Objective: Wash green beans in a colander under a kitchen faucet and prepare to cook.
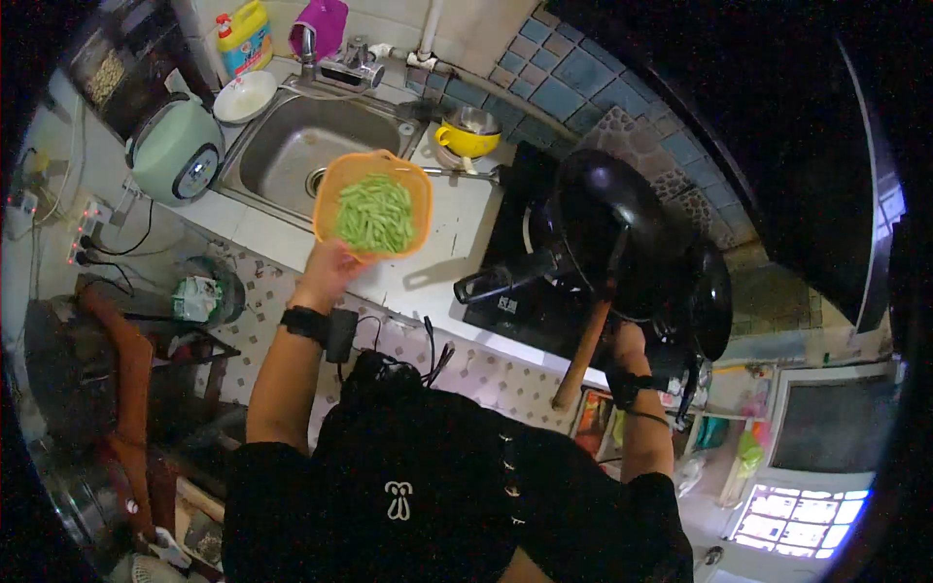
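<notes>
An orange plastic basket holds many cut green beans. My left hand is closed on its near rim, keeping it above the counter beside the sink. On the black stove at the right is a dark wok, its black handle pointing left. A wooden-handled spatula leans across the wok's near side, with its handle sticking out toward me. My right hand is close beside that wooden handle, at the near edge of the stove. Its fingers are hidden in the dark there.
A steel sink lies left of the white counter. Around it stand a green rice cooker, a white bowl and a yellow jug. A yellow pot is near the stove. Another black pan is at the right.
</notes>
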Action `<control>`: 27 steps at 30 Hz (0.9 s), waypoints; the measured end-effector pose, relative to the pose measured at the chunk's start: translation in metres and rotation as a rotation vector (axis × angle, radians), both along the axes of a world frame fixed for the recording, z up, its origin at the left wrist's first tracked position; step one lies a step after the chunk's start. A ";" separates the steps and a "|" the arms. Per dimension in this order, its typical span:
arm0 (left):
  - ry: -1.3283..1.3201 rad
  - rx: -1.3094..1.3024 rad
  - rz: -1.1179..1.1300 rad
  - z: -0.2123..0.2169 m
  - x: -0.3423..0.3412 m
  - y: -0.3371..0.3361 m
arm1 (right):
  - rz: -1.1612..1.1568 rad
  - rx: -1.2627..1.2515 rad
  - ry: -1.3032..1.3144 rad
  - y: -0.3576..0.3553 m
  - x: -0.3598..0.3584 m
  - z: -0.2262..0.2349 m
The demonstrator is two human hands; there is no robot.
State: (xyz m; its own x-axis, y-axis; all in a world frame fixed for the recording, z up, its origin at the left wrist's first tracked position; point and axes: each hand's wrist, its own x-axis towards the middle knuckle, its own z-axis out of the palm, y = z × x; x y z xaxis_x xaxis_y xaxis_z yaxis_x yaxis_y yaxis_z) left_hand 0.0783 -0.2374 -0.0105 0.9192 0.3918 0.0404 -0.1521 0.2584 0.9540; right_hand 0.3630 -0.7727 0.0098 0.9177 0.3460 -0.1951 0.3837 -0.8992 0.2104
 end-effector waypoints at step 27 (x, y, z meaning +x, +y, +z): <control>0.019 0.319 0.175 0.089 0.032 -0.034 | -0.456 0.784 0.222 0.056 -0.096 0.078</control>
